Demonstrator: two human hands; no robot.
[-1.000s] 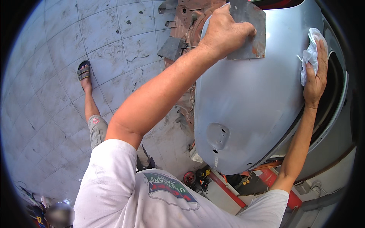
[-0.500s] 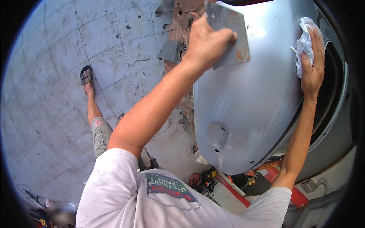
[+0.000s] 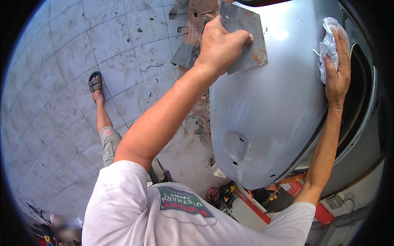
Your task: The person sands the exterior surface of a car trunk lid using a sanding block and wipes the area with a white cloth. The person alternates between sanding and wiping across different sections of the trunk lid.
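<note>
My left hand (image 3: 221,46) is closed round the near-left edge of a flat grey metal plate (image 3: 243,24) with rusty spots at one corner. The thumb lies across its face; the other fingers are mostly hidden. The plate is over the upper left of a silver-grey car door panel (image 3: 266,110); whether it touches I cannot tell. On the right, my right hand (image 3: 338,78) lies along the panel near the dark window opening. A crumpled white cloth (image 3: 327,49) sits under its fingers and thumb, against the panel.
Bare brownish metal bodywork with grey brackets (image 3: 183,55) borders the panel's left side. A recessed handle area (image 3: 235,145) marks its near end. Tiled floor (image 3: 61,98) spreads left, with my sandalled foot (image 3: 95,82) on it. Red-edged shelving (image 3: 246,203) stands below the panel.
My left hand and the metal plate have shifted slightly left. My right hand and the cloth have hardly moved.
</note>
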